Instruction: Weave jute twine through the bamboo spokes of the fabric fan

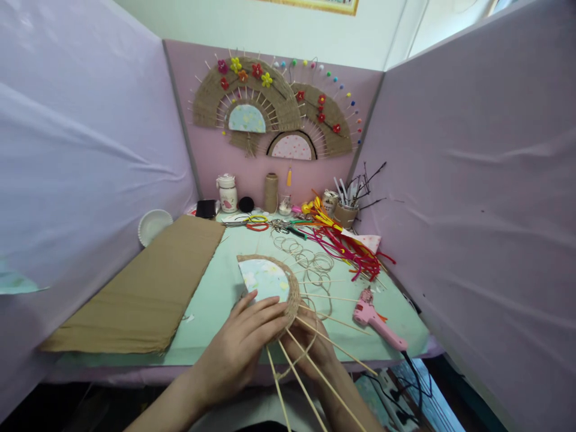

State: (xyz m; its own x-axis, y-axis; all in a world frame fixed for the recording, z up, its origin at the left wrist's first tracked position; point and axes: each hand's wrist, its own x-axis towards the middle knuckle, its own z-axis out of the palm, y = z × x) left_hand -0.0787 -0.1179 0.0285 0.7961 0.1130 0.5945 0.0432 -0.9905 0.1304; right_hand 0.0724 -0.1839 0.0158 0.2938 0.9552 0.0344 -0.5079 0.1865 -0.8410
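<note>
A half-round fan [265, 279] with a pale blue patterned centre, a twine-woven rim and thin wooden sticks radiating from it is held above the near part of the table. My left hand [258, 327] grips its lower edge, fingers laid across the patterned face. Behind the woven rim, my right hand [315, 342] is closed around the fan's edge and partly hidden by sticks. A strand of jute twine [297, 360] loops between the sticks beside my right hand. Loose twine coils [319, 261] lie on the table just beyond the fan.
A pink glue gun [378, 324] lies at the right, its cord hanging off the edge. Cardboard [148, 288] covers the left side. Scissors [257, 227], pipe cleaners [351, 252] and a twine spool [270, 193] are at the back. Finished fans [245, 78] hang on the rear panel.
</note>
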